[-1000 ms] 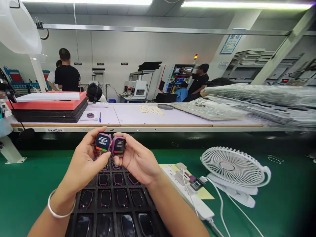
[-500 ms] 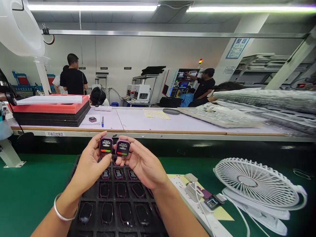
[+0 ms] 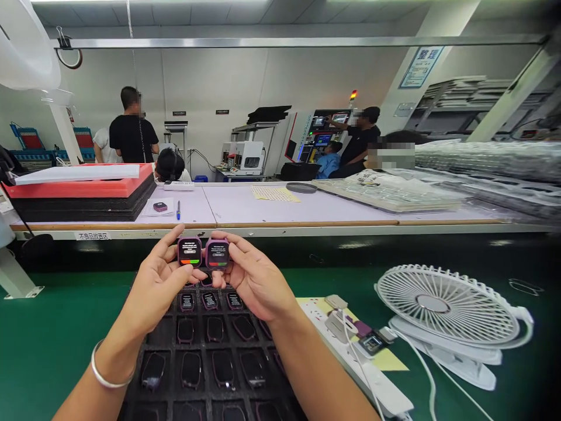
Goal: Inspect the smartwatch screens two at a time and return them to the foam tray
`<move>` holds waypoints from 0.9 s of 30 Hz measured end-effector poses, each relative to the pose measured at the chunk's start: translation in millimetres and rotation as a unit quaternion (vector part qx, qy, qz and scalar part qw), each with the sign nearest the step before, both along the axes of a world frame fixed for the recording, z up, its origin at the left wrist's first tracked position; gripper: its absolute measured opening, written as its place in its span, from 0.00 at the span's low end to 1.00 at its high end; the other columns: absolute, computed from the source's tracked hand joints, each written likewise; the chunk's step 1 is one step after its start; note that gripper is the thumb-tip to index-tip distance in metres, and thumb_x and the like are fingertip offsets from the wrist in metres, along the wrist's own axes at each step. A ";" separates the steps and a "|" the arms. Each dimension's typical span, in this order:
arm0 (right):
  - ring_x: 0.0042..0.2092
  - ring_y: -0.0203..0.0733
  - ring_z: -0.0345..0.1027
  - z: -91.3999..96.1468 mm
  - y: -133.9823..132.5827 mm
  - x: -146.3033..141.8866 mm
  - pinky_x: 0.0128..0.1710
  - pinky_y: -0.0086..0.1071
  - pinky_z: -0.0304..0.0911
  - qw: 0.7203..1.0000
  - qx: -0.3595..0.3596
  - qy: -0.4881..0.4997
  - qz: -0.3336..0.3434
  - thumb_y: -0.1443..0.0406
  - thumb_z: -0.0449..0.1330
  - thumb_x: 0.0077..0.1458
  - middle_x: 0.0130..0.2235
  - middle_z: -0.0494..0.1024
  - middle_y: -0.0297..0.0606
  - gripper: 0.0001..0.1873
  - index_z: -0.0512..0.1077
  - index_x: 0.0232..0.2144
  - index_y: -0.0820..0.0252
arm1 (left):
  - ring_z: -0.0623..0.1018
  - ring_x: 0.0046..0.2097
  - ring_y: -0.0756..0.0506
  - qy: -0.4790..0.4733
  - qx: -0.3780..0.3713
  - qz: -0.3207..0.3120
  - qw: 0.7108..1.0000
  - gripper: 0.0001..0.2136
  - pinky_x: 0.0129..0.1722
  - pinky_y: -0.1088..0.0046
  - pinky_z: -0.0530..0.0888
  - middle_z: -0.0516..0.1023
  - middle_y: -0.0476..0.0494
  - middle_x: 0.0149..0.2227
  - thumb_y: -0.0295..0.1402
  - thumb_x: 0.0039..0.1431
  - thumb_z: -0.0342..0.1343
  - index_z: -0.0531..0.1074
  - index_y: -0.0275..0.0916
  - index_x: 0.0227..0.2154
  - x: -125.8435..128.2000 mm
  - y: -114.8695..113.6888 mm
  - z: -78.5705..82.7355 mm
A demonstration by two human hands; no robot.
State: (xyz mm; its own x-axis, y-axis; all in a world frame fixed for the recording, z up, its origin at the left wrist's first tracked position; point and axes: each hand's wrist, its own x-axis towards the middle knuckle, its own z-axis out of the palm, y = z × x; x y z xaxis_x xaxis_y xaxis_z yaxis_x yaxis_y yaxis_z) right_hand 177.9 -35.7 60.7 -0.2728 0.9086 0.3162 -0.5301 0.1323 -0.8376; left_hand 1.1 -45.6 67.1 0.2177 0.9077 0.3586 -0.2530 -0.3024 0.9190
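Observation:
My left hand point(image 3: 163, 279) is closed around a purple-cased smartwatch point(image 3: 190, 252) whose lit screen shows white text and a red and green bar. Side by side with it, a second purple smartwatch point(image 3: 218, 254) with a similar screen is gripped in my right hand point(image 3: 254, 275). Both watches are strapless and upright, facing me. Below them lies a black compartment tray point(image 3: 171, 351) with several more watches in its pockets; a few of these have lit text, the others dark screens. My forearms hide parts of the tray.
A white fan point(image 3: 442, 307) stands at right on the green mat point(image 3: 56, 333). Between it and the tray lie a power strip point(image 3: 385, 389), chargers and cables. A raised shelf point(image 3: 236, 204) ahead holds red and black foam point(image 3: 79, 193), a pen point(image 3: 178, 210) and another watch point(image 3: 160, 206). People stand beyond.
The camera view has tilted slightly downward. My hands still hold the two watches, which are now more level with each other.

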 end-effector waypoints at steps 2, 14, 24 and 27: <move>0.25 0.34 0.72 0.4 -0.1 0.2 0.27 0.30 0.64 1.000 -0.001 0.008 0.002 0.59 0.62 0.59 0.35 0.79 0.36 0.16 0.71 0.49 0.56 | 0.81 0.35 0.52 -0.001 0.003 -0.002 1.000 0.30 0.41 0.74 0.78 0.75 0.41 0.49 0.31 0.58 0.61 0.60 0.43 0.63 -0.5 0.6 -0.8; 0.26 0.36 0.72 3.1 -0.7 2.6 0.30 0.32 0.67 1.000 -0.004 0.014 0.019 0.60 0.61 0.58 0.35 0.79 0.36 0.14 0.70 0.46 0.57 | 0.82 0.34 0.49 -0.010 0.008 0.001 1.000 0.30 0.41 0.70 0.80 0.77 0.40 0.48 0.33 0.57 0.63 0.63 0.43 0.62 -1.2 0.4 -0.8; 0.28 0.35 0.72 3.2 -2.7 4.0 0.31 0.32 0.68 0.999 0.029 -0.021 0.008 0.72 0.61 0.48 0.33 0.78 0.32 0.21 0.70 0.47 0.56 | 0.81 0.33 0.50 -0.001 0.036 0.011 0.999 0.28 0.40 0.72 0.80 0.78 0.40 0.46 0.29 0.54 0.63 0.67 0.41 0.60 -0.3 4.3 -1.3; 0.29 0.35 0.72 2.9 -2.4 4.7 0.32 0.33 0.69 0.999 0.032 -0.034 0.000 0.73 0.60 0.48 0.34 0.77 0.32 0.22 0.70 0.47 0.56 | 0.81 0.33 0.49 0.011 0.043 0.019 0.999 0.28 0.39 0.70 0.80 0.79 0.40 0.46 0.29 0.53 0.64 0.68 0.41 0.58 0.8 6.1 -1.2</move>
State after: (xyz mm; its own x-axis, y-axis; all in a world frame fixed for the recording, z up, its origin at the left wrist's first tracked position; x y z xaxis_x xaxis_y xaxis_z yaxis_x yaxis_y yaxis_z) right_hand 182.6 -38.2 63.6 -0.2953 0.8871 0.3547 -0.4722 0.1872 -0.8614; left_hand 1.9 -39.5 65.9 0.1923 0.8816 0.4311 -0.2209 -0.3891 0.8943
